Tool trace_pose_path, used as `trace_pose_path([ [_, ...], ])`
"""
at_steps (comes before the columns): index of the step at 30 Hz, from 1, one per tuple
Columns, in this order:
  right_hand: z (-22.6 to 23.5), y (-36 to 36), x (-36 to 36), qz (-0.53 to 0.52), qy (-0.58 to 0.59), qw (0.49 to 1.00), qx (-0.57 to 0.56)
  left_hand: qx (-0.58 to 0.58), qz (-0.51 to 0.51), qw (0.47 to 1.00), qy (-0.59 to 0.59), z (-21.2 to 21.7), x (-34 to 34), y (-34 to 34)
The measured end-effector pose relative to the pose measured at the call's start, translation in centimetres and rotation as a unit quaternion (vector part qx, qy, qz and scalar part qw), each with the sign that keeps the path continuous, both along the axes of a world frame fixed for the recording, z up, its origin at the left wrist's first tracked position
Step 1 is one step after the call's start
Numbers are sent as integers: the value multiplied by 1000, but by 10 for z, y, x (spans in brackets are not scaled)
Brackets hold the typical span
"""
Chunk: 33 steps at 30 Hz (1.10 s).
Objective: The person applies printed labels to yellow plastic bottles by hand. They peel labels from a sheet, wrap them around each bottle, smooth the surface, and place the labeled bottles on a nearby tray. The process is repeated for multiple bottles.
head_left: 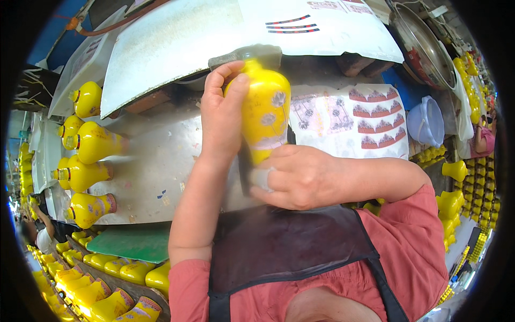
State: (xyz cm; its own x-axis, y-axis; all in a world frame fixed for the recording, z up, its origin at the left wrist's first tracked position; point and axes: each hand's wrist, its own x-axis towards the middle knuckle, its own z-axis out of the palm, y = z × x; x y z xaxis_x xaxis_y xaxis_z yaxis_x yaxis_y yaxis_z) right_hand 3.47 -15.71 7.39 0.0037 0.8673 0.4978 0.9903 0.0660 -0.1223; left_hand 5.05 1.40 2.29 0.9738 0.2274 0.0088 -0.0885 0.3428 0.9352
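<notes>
**Yellow vase held in both hands**

I clasp the yellow vase [265, 110] with my left hand [222, 115] wrapped around its upper side, fingers curled over the shoulder. My right hand [303, 177] grips the lower end — thumb and fingers closed around the base. The vase sits tilted above the metal worktable [155, 161], in front of my black apron [279, 241]. At my left, 5 more yellow vases [88, 142] lie on their sides — a decal sheet [365, 121] lies to the right.
</notes>
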Motion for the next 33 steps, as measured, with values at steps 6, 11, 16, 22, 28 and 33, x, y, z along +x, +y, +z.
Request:
trace_pose_path([
  [6,15,1,64,-273,65,955,91,-9,41,998,-43,-11,-2,-6],
  [11,23,13,92,-237,44,968,64,220,86,969,-76,-20,-10,-7],
  [16,29,0,54,-209,-124,969,35,61,48,995,-61,-18,-13,4],
  [22,-9,-8,21,-32,-43,996,65,121,30,991,-50,-9,-18,3],
  [28,-25,-30,14,-17,52,992,111,75,32,996,-23,-20,-19,-11],
  [33,-31,-34,14,-152,32,983,96,50,33,997,-40,-25,-21,-13],
])
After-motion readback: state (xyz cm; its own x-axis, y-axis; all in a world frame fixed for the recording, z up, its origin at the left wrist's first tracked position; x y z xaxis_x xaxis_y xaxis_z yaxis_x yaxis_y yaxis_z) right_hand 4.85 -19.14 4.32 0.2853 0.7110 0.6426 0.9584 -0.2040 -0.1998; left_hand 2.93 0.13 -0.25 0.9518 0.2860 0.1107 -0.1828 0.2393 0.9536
